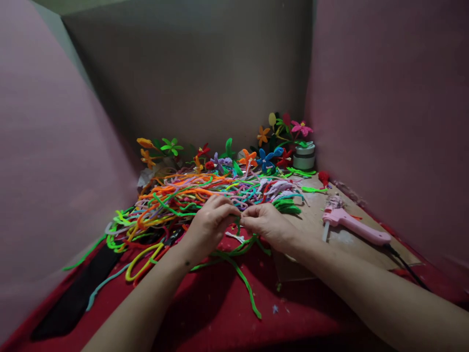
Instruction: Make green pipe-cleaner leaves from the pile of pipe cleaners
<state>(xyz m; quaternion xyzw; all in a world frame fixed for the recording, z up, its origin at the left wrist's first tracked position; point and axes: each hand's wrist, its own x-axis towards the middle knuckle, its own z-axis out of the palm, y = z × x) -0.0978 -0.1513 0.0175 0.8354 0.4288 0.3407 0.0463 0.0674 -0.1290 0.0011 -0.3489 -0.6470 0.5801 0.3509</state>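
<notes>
My left hand [214, 220] and my right hand [266, 222] meet at the fingertips over the front of the pile. Both are closed in a pinch on a dark green pipe cleaner [238, 229], of which a short length shows below the fingers; the rest is covered by them. Beneath the hands, bright green pipe cleaners [244, 278] lie loose on the red cloth [205, 313]. A small white twisted piece [235, 237] rests close under the fingertips. Just behind spreads a heap of many-coloured pipe cleaners [183, 188].
A pink glue gun [361, 227] lies on a cardboard sheet [311, 225] at right, its cord trailing forward. Pipe-cleaner flowers [266, 159] line the back, some beside a pale green pot [304, 156]. A black strip [80, 288] lies at left. Pink walls [388, 107] enclose the sides.
</notes>
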